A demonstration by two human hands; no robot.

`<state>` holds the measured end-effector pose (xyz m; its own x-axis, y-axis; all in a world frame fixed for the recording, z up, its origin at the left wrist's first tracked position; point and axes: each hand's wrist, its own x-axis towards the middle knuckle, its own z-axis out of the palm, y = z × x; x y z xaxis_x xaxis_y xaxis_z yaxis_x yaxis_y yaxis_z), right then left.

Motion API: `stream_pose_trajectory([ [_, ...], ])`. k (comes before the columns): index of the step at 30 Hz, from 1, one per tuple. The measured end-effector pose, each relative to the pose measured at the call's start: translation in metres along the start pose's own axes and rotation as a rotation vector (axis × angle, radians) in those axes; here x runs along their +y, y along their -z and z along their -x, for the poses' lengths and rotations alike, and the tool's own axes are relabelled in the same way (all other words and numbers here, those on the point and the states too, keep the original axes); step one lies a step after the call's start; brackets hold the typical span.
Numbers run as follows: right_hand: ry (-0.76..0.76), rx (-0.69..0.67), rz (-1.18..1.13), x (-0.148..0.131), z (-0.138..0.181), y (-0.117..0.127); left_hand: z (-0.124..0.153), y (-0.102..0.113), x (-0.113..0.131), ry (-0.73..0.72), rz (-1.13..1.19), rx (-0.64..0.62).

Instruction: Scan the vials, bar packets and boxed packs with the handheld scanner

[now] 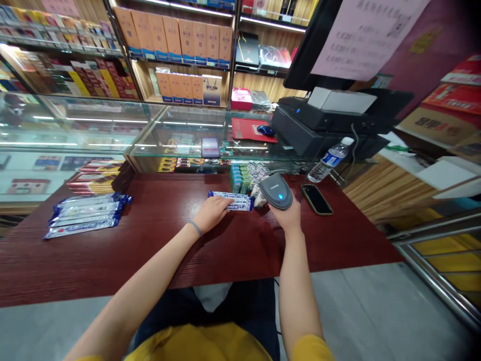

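Observation:
My right hand (288, 216) is wrapped round a dark grey barcode scanner (276, 189) with a blue light on its head. My left hand (212, 214) grips the left part of a long blue-and-white packet (241, 201) on the dark red tabletop (240, 245); the thumb is hidden. The scanner's head is just right of that packet. Right behind it stand small green and teal boxes (240, 176) and several clear-wrapped items (257, 173), partly covered by the scanner. At the left lies a pile of similar long blue-and-white packets (86, 213).
A phone (317, 199) and a tilted-looking water bottle (330, 159) are on the right. Red and yellow packs (95, 175) are stacked at the back left. A glass display counter (180, 118) borders the far edge, with a mouse (266, 130) and black machine (300, 130) on it.

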<state>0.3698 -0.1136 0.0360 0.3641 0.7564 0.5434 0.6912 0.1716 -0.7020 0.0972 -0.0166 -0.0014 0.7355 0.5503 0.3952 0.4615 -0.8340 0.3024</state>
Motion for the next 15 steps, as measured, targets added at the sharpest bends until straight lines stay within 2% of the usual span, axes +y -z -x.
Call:
stream_pose_trajectory([
  [6,-0.006,0.002,0.023,-0.004,0.0,0.002,-0.007,-0.012,0.011,0.024,-0.07,0.016],
  [15,-0.012,-0.022,0.004,-0.002,0.0,-0.002,-0.008,-0.015,0.015,0.143,-0.136,0.043],
])
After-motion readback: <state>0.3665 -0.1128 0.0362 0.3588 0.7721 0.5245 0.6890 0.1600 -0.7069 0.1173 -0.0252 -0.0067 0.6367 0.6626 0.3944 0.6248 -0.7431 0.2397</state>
